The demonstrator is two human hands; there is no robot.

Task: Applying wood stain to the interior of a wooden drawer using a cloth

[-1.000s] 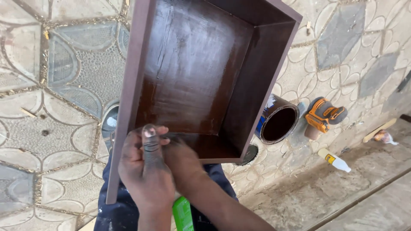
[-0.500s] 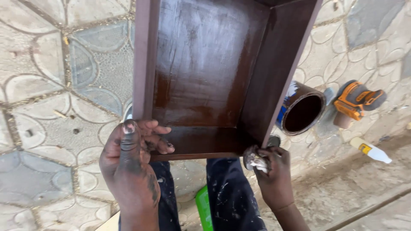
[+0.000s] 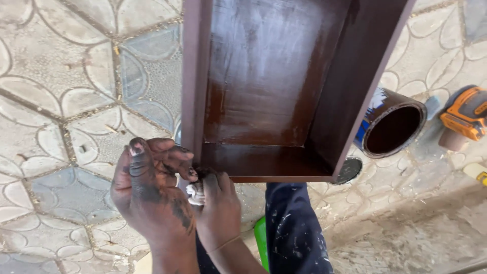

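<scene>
A dark brown, glossy stained wooden box [image 3: 274, 91] with an open top fills the upper middle of the head view. My left hand [image 3: 149, 193], smeared with dark stain, grips the box's near left corner. My right hand [image 3: 218, 208] is pressed beside it at the same corner, fingers closed on a small whitish rag [image 3: 194, 193]. The rag touches the lower left edge of the box. My dark blue, paint-spattered trouser leg [image 3: 297, 228] lies under the box's near edge.
An open tin of dark stain [image 3: 393, 127] lies on its side to the right, its lid [image 3: 349, 170] on the ground. An orange power sander [image 3: 464, 116] sits at far right. A green object [image 3: 261, 238] shows by my leg. Patterned tile floor [image 3: 66, 101] all around.
My right hand with the rag has moved from the box's near right corner to its near left corner, beside my left hand. The view has closed in on the box.
</scene>
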